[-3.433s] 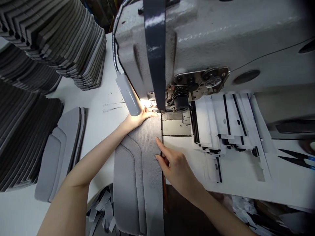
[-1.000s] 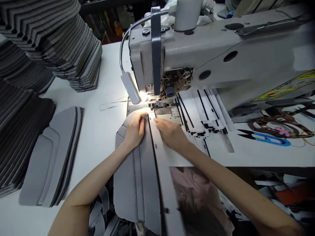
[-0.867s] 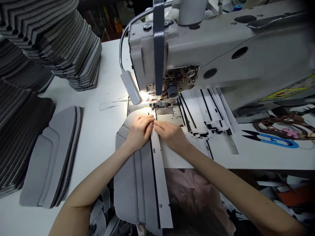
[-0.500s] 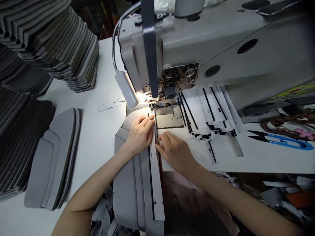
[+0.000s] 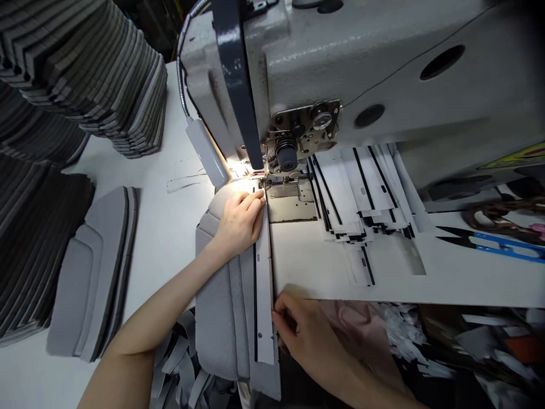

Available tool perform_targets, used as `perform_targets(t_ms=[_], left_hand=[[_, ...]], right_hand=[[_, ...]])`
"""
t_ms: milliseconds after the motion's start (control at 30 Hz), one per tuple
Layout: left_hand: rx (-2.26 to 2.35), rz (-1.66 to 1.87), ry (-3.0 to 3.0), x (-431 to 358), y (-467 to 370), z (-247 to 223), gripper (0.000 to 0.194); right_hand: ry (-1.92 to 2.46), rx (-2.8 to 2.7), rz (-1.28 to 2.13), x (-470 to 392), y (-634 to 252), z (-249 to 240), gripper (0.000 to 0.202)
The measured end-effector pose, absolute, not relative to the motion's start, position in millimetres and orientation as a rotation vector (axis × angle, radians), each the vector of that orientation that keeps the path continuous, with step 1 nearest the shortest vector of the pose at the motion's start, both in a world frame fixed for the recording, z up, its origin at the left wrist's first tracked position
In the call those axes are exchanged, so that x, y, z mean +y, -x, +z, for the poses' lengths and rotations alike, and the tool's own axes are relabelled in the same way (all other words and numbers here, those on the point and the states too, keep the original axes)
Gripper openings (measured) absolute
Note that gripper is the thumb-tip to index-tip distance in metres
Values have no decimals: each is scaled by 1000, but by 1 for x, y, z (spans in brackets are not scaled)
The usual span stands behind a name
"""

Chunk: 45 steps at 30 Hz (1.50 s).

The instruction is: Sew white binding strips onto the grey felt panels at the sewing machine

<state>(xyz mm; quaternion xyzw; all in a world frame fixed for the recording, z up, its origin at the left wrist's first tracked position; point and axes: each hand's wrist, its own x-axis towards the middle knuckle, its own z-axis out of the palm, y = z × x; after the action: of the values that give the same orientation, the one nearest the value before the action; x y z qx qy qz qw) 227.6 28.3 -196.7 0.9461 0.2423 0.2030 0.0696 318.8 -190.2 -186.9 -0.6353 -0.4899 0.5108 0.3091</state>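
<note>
A grey padded fabric panel [image 5: 215,324] lies under the sewing machine's presser foot [image 5: 261,183] and hangs over the table's front edge. Along its right side runs a long white strip [image 5: 264,295] with a black line and small holes. My left hand [image 5: 242,221] is closed, its fingers pressing the strip's upper part onto the panel just in front of the foot. Lower down, my right hand [image 5: 303,332] pinches the panel's right edge between thumb and forefinger, beside the strip. The underside of the panel is hidden.
The sewing machine [image 5: 315,68] and its lit lamp [image 5: 207,152] overhang the work. Stacked grey panels [image 5: 110,74] stand left, with loose panels [image 5: 91,272] nearer. Right lie white strips [image 5: 340,187] and blue thread snips [image 5: 494,243]. Grey scraps [image 5: 183,358] hang below.
My right hand has moved down along the panel's edge, toward me, and now pinches it. The panel and strip have shifted slightly forward toward the foot, with my left hand on them. The view has shifted slightly.
</note>
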Motion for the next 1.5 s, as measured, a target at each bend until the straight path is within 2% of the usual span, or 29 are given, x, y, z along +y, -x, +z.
perform_targets(t_ms=[100,200,333,400,567,833,1100,1500], left_hand=[[723,613,-2841,31,-229,-198,22],[703,610,-2825,26,-227,-196,24],[681,638,-2847,5,-219,-192,30],[688,644,-2851,-5,-213,-191,34],[695,638,-2841,-13,-207,-192,39],[694,671,-2810,2,-212,-194,34],[698,670,-2785,18,-218,-197,34],[713,724,-2788,5,-212,-196,31]], right_hand=[[1602,-1119,1513,-187,-320,-185,20],[1575,-1021,1497,-184,-320,-187,14],[1579,-1085,1392,-178,-319,-190,58],[1594,-1164,1360,-174,-320,-190,68],[1638,-1313,1258,-164,-323,-187,65],[1673,-1365,1237,-151,-326,-181,60],[1654,-1387,1230,-162,-322,-182,68],[1709,-1350,1147,-142,-328,-187,63]])
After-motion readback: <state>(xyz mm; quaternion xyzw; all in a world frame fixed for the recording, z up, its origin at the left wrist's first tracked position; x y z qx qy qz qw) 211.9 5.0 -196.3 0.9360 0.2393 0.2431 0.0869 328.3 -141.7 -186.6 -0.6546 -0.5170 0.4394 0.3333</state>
